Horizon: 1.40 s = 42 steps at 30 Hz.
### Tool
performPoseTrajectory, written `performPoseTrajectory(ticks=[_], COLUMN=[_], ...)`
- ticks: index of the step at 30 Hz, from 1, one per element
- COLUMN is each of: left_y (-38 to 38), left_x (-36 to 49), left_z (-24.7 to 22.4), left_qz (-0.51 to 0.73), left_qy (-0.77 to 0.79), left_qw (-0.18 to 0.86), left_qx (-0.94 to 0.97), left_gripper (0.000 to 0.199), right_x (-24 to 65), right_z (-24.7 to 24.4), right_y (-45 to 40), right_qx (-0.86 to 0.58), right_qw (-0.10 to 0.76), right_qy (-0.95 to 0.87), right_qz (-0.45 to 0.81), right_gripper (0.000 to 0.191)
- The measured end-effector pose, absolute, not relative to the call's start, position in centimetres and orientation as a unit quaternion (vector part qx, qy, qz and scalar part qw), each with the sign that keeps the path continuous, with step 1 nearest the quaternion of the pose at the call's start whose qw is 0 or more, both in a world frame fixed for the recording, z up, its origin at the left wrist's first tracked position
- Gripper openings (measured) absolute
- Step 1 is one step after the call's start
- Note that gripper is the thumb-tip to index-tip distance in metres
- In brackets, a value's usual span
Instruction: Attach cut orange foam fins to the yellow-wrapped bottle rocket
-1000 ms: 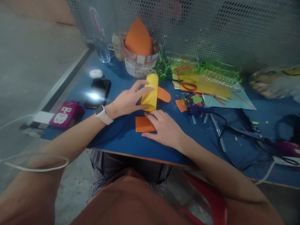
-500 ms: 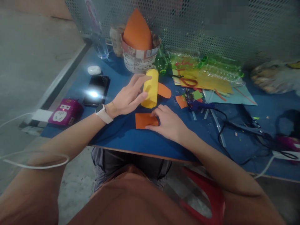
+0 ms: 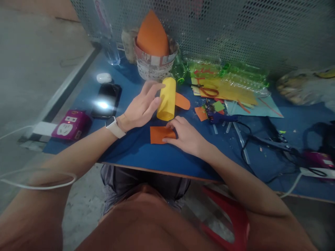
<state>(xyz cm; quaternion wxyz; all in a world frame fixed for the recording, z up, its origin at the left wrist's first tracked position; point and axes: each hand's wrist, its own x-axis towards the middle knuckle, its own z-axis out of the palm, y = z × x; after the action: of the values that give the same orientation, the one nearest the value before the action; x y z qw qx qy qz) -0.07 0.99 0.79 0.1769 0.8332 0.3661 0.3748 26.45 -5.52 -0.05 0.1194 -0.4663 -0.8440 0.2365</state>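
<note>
Blue surface (image 3: 131,151), mid-frame. Left hand (image 3: 140,108): fingers apart, on the yellow tube (image 3: 168,101) at centre, likely steadying it. Right hand (image 3: 187,135) covers the right end of the orange card (image 3: 157,135), lower centre; can't tell if fingers clamp. Lifting calls for an edge pinch. Orange flap (image 3: 183,101) part-hidden behind tube.

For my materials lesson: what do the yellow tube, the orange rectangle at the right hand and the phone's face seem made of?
Yellow tube: probably paper or thin card; matte, rolled into a cylinder.
Orange rectangle: likely paper or card; thin, without shine.
Phone: face looks like glass, possibly plastic; glossy, with bright glare.
</note>
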Motion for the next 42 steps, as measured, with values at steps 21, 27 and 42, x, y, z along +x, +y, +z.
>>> performPoseTrajectory(ticks=[21, 27, 42], left_y=[0.7, 0.8, 0.8], left_x=[0.0, 0.1, 0.2], left_z=[0.9, 0.9, 0.2], left_qz=[0.373, 0.353, 0.32], left_qy=[0.354, 0.333, 0.325], left_qw=[0.183, 0.177, 0.204], left_qx=[0.838, 0.856, 0.866], left_gripper=[0.075, 0.074, 0.074], right_x=[27.1, 27.4, 27.8], right_z=[0.5, 0.5, -0.6], right_y=[-5.4, -5.1, -3.6], right_qx=[-0.386, -0.347, -0.309], right_qw=[0.085, 0.064, 0.054], right_qy=[-0.908, -0.929, -0.943], right_qz=[0.139, 0.11, 0.11], right_gripper=[0.07, 0.071, 0.069])
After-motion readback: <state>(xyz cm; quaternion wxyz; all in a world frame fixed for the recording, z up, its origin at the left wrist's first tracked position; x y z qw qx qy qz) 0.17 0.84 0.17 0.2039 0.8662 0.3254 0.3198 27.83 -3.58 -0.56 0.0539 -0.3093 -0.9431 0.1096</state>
